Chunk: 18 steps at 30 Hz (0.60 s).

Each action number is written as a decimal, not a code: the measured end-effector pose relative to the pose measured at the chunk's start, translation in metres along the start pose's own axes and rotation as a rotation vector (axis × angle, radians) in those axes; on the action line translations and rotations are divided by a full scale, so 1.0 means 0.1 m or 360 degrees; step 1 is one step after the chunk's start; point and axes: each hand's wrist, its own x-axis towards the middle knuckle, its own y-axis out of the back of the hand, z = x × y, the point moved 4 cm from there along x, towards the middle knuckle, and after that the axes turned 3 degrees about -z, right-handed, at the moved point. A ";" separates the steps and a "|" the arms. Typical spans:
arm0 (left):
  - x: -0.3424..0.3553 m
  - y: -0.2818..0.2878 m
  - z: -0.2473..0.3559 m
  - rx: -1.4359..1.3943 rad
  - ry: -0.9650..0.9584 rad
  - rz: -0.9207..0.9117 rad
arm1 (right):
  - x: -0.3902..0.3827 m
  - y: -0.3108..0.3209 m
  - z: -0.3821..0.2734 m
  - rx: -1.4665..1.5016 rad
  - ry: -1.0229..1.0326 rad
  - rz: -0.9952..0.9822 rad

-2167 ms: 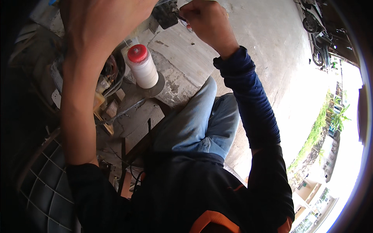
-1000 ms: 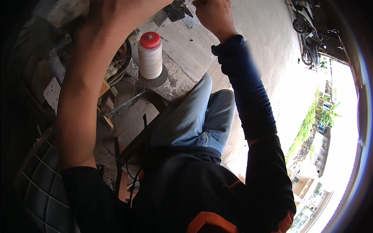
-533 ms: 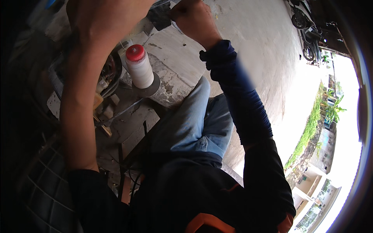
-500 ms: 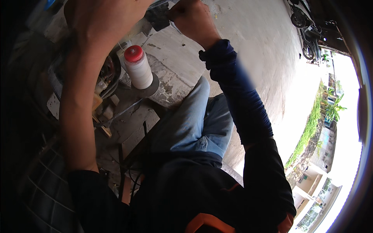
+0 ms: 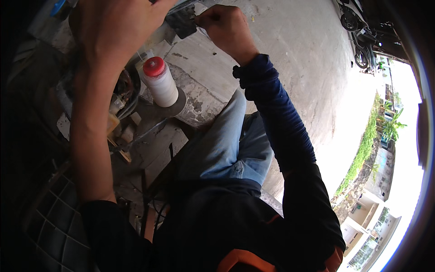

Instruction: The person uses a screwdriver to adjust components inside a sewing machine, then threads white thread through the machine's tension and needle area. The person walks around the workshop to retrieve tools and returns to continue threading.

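My left hand (image 5: 124, 29) reaches up to the top edge, where its fingers are cut off or hidden, so their grip does not show. Close to its right, my right hand (image 5: 226, 31) is closed in a pinch beside a dark, flat piece (image 5: 183, 22). What the pinching fingers hold is too small to make out. A bit of something pale shows just under those fingertips. Below and between the hands stands a white, spool-like cylinder (image 5: 163, 88) with a red top, on a round grey disc (image 5: 178, 103).
Dark machine parts and cables (image 5: 129, 90) lie beside my left forearm. A wire grid (image 5: 56, 213) is at lower left. My jeans-clad legs (image 5: 222, 145) are below the disc. Concrete floor (image 5: 299, 59) stretches right toward a parked motorbike (image 5: 358, 36) and bright open ground.
My right hand has come slightly down and to the right, still pinched. The left hand stays near the top edge with little change. The whole view has shifted a little.
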 end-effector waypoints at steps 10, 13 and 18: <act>-0.02 -0.02 -0.03 -0.0138 -0.0017 0.0086 | 0.12 -0.06 0.00 -0.0091 -0.0081 -0.0058; 0.04 0.03 0.05 -0.0023 0.0033 -0.0071 | 0.21 0.13 0.51 -0.0755 -0.0067 0.0207; 0.03 -0.02 -0.09 -0.0095 0.0012 0.0003 | 0.06 0.18 0.16 -0.0108 0.0115 0.0121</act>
